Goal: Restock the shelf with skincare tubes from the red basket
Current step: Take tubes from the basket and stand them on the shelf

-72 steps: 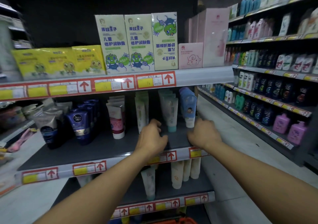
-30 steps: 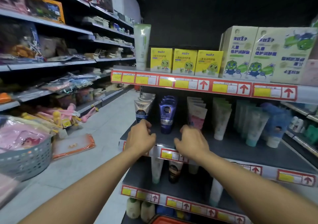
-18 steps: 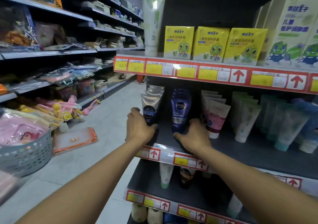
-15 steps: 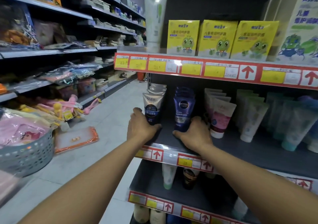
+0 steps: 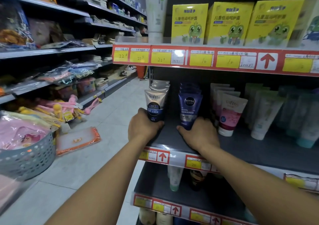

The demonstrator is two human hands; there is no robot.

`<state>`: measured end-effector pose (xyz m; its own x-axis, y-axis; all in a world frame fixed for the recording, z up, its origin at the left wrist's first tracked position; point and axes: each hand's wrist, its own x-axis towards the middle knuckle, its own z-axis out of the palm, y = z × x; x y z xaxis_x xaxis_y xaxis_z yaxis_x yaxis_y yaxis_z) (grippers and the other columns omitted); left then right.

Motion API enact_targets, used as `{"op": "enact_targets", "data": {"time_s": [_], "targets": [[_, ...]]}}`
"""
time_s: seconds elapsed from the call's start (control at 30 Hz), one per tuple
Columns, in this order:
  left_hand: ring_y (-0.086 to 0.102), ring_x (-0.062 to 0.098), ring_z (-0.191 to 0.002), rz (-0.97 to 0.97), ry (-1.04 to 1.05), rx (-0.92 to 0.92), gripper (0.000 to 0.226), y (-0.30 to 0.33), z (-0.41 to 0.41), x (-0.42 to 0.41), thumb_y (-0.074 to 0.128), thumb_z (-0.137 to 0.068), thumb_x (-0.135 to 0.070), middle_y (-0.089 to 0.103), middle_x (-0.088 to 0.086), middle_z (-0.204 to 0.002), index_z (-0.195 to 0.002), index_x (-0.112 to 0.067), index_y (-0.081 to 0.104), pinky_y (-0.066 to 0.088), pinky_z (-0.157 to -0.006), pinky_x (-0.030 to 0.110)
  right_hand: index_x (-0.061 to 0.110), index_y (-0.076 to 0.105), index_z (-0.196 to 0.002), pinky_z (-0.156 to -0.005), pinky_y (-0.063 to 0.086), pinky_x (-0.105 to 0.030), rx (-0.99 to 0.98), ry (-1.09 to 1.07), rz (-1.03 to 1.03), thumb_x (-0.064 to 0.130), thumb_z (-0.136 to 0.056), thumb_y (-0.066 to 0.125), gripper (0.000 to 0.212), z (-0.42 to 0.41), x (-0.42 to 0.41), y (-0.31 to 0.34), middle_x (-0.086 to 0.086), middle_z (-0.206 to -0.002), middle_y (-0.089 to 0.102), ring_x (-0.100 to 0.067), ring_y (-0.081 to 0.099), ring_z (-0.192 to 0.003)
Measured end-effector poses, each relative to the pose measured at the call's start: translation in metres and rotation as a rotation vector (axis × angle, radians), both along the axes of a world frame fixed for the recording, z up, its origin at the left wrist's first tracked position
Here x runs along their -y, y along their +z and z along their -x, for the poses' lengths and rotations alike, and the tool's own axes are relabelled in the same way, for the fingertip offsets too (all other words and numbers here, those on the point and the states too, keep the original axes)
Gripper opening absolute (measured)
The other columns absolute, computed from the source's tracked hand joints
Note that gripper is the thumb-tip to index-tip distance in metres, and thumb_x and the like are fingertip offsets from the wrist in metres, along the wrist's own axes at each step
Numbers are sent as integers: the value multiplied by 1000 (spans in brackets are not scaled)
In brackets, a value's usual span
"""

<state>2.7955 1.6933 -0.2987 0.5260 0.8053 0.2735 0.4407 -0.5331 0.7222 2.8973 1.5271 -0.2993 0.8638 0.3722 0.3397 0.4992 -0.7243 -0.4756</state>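
On the dark middle shelf (image 5: 172,138) stand rows of skincare tubes, caps down. My left hand (image 5: 143,126) wraps the base of the front beige and navy Softto tube (image 5: 155,103) at the shelf's left end. My right hand (image 5: 200,133) is closed round the base of the front blue Nivea Men tube (image 5: 189,109) beside it. A white and pink Softto tube (image 5: 230,114) heads the row to the right, then pale green tubes (image 5: 264,116). The red basket is out of view.
Yellow frog-print boxes (image 5: 189,20) and a tall white tube (image 5: 155,10) sit on the shelf above. More tubes (image 5: 174,176) stand on the lower shelf. A grey perforated basket (image 5: 25,157) and an orange-edged pack (image 5: 77,140) lie on the tiled aisle floor at left.
My view and both hands moved left along the shelf from the green and light-blue tubes to its left end. The hands then closed round the bases of the Softto and Nivea tubes.
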Motion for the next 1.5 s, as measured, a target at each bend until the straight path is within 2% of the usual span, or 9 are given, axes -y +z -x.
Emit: {"op": "enact_targets", "data": {"time_s": [0.1, 0.37, 0.57, 0.73, 0.83, 1.1, 1.3, 1.4, 1.5], "targets": [[69, 30, -101, -2, 1, 1, 71, 0, 1, -1, 87, -67, -60, 73, 4, -114, -118, -21, 59, 55, -79, 39, 12, 64, -115, -80, 57, -39, -1, -10, 1, 68, -78, 71, 67, 2, 2, 1, -11, -111, 64, -31, 65, -99], [68, 31, -102, 0, 24, 20, 69, -1, 0, 1, 88, -70, -56, 72, 6, -117, -121, -20, 59, 46, -72, 33, 11, 62, -120, -84, 57, -39, 11, -14, 13, 66, -80, 71, 68, 4, 3, 1, -12, -115, 62, -30, 64, -103], [67, 33, -105, -5, 21, 5, 72, -1, -1, 0, 88, -71, -57, 71, 8, -119, -124, -18, 58, 55, -79, 39, 10, 63, -120, -83, 55, -37, 18, -4, 14, 66, -81, 71, 68, 3, 2, 0, -13, -115, 62, -31, 63, -103], [68, 32, -104, -7, 16, 7, 72, -2, -1, 0, 87, -71, -57, 71, 8, -119, -124, -19, 57, 51, -76, 36, 10, 63, -119, -82, 55, -35, 20, 2, 16, 66, -81, 71, 68, 2, 2, 0, -12, -115, 63, -30, 63, -102], [68, 33, -106, -17, 13, -6, 73, -3, -1, 1, 87, -73, -56, 71, 8, -121, -126, -18, 55, 54, -79, 38, 11, 64, -118, -79, 54, -34, 20, 4, 16, 66, -81, 71, 66, 1, 2, -1, -11, -113, 63, -29, 63, -101], [67, 34, -107, -26, 13, -31, 73, -2, -1, 4, 87, -75, -54, 70, 10, -123, -128, -16, 53, 48, -74, 36, 9, 63, -119, -73, 45, -31, 14, -11, 9, 67, -80, 71, 70, -1, 1, -3, -13, -114, 61, -30, 63, -101], [67, 36, -110, -9, 28, -56, 76, 1, -1, 6, 89, -73, -53, 69, 12, -124, -125, -16, 47, 49, -76, 38, 10, 62, -121, -79, 49, -33, -3, -8, 4, 68, -79, 73, 73, 0, 2, -3, -12, -118, 60, -30, 61, -105], [67, 37, -111, -2, 35, -83, 82, 3, 0, 7, 90, -74, -51, 67, 14, -126, -129, -15, 41, 51, -78, 40, 10, 62, -118, -76, 47, -32, -3, -7, -30, 63, -80, 73, 66, 5, 6, 1, -12, -118, 59, -31, 61, -105], [65, 38, -111, 29, 27, -142, 84, 11, 3, 5, 92, -73, -48, 66, 16, -125, -130, -11, 44, 51, -77, 40, 10, 62, -115, -73, 47, -32, 20, 19, -62, 56, -83, 71, 57, 11, 14, 7, -11, -116, 59, -30, 61, -103]]}}
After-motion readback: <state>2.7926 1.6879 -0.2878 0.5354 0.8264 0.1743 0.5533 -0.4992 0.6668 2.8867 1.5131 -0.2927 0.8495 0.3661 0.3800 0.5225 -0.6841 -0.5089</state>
